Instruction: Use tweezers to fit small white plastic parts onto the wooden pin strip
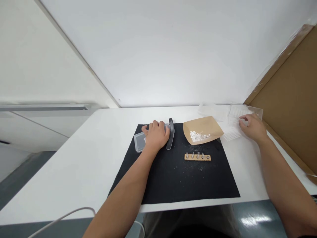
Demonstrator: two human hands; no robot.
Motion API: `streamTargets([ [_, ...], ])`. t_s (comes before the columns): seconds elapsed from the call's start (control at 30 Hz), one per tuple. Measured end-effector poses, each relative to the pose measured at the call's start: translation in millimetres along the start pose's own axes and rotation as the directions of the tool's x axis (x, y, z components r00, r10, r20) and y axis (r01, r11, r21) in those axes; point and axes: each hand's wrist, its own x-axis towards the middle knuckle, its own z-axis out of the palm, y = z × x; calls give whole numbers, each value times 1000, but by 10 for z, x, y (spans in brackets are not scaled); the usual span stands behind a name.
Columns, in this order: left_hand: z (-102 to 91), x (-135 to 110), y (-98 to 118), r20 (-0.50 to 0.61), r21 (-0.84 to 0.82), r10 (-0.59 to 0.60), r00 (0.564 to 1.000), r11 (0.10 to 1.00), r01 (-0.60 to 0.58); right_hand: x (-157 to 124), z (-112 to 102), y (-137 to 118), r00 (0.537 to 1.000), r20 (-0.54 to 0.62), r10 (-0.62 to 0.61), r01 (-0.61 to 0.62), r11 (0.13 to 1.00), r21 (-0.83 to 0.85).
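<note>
Fingers (154, 125) of the left hand (156, 135) lie close together, curled down over the far edge of a clear box (138, 141). This is a loose palm-down hold at about 11 o'clock on the black mat (173, 178), as the head view shows it. A dark curved tool (170, 134) lies just beside that hand at its 3 o'clock, possibly touching it.

The right hand (252, 127) is off the mat at 2 o'clock, on the white table (74, 165). Its fingertips reach toward 10 o'clock and touch the edge of a clear tray (245, 113). I cannot tell whether they pinch it or only rest there. A gridded clear sheet (231, 135) lies just beside this hand at its 8 o'clock.

A brown paper tray (205, 124) sits at 1 o'clock on the mat and holds a small heap of white bits (199, 135). At its 6 o'clock lies a wooden strip (197, 157) with a row of upright metal pegs.

The box looks light, stiff and smooth, so it is likely to slide on the mat and is best gripped across its short sides. The tray looks thin and brittle, so its rim seems the safest place to hold it.
</note>
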Motion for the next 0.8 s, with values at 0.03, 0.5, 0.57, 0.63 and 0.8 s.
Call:
streamTargets([
  [0.03, -13, -1, 7, -12, -30, 9, 1000, 999, -9, -2, -3, -6, 1000, 17, -4, 4, 1000, -3],
  [0.5, -23, -12, -20, 69, -65, 149, 986, 987, -145, -43, -43, -76, 988, 146, 45, -35, 997, -68],
  [0.57, -33, 6, -20, 94, -72, 145, 985, 988, -138, -39, -45, -66, 989, 137, 52, -43, 997, -67],
  [0.63, -47, 22, -12, 99, -81, 128, 987, 989, -120, -37, -50, -54, 990, 127, 57, -50, 997, -61],
  [0.8, -58, 49, 6, 106, -79, 53, 993, 996, -45, -26, -57, -17, 996, 89, 19, -18, 1000, -9],
])
